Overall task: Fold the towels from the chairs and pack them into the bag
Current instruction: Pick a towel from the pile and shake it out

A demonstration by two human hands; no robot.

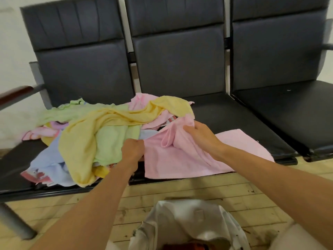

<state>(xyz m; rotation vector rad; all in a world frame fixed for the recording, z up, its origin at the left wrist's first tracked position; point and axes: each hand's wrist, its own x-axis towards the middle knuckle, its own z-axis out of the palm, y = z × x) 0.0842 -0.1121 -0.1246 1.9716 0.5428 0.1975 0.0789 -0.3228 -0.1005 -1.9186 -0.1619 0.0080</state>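
A pink towel (182, 159) lies partly spread on the middle seat of a row of black chairs (225, 112). My left hand (132, 150) pinches its left edge. My right hand (200, 136) grips a bunched fold at its top. Left of it sits a heap of towels: a yellow one (108, 123) on top, a green one (111, 141) and a light blue one (48, 159) beneath. A white cloth bag (185, 224) stands open on the floor below my arms.
The right seat (288, 109) of the chair row holds nothing. A wooden armrest (16, 94) juts out at far left, with a metal chair leg (12, 222) below. The floor (180, 190) is pale wooden planks. A white wall is behind.
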